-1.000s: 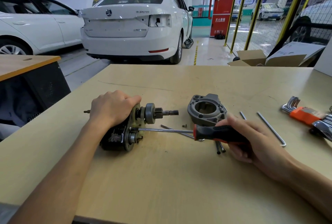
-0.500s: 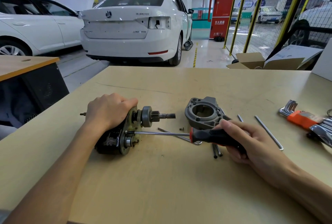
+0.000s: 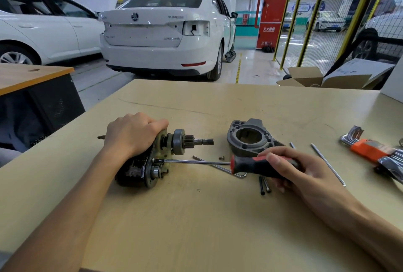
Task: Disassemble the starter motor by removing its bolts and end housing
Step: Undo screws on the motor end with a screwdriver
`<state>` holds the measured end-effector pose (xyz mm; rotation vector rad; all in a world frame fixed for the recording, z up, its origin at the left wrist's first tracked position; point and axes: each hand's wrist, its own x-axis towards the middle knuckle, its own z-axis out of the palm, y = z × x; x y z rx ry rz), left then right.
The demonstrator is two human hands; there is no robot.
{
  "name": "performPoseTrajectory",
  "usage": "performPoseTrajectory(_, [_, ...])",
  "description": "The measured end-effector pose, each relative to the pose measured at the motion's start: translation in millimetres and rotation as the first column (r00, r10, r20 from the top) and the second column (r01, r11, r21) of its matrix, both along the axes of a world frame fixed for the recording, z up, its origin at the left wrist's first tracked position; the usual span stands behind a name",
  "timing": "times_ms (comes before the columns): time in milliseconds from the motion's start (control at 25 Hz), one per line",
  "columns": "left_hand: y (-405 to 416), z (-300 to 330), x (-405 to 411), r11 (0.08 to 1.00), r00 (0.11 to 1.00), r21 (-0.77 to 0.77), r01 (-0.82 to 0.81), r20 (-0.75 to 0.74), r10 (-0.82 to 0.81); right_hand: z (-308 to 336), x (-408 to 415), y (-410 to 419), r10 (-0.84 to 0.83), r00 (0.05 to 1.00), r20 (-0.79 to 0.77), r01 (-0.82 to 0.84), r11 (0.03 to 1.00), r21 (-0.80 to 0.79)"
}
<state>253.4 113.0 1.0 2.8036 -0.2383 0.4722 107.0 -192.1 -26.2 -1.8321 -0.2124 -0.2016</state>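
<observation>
Left hand (image 3: 135, 134) is gripping the starter motor (image 3: 150, 160) lying on the table (image 3: 196, 217). Right hand (image 3: 305, 171) is clasping the screwdriver (image 3: 250, 164), tip touching the motor's plate. End housing (image 3: 250, 138) is lying just beyond that hand.

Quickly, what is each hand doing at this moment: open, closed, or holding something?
Left hand: closed around the starter motor, holding it on the table.
Right hand: closed around the screwdriver handle.
</observation>
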Motion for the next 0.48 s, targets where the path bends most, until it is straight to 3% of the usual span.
performPoseTrajectory(200, [0.6, 0.5, -0.2, 1.000, 1.000, -0.001, 0.000, -0.009, 0.000, -1.6, 0.7, -6.9, -0.001, 1.000, 0.022, 0.002, 0.999, -0.050])
performPoseTrajectory(360, [0.0, 1.3, -0.4, 1.000, 1.000, -0.012, -0.001, -0.003, 0.001, -1.0, 5.4, -0.5, 0.100, 0.986, -0.131, -0.065, 0.967, 0.247])
performPoseTrajectory(480, [-0.7, 1.0, -1.4, 1.000, 1.000, -0.016, -0.006, -0.015, 0.006, -1.9, 5.9, 3.5, 0.147, 0.970, -0.194, -0.091, 0.958, 0.270])
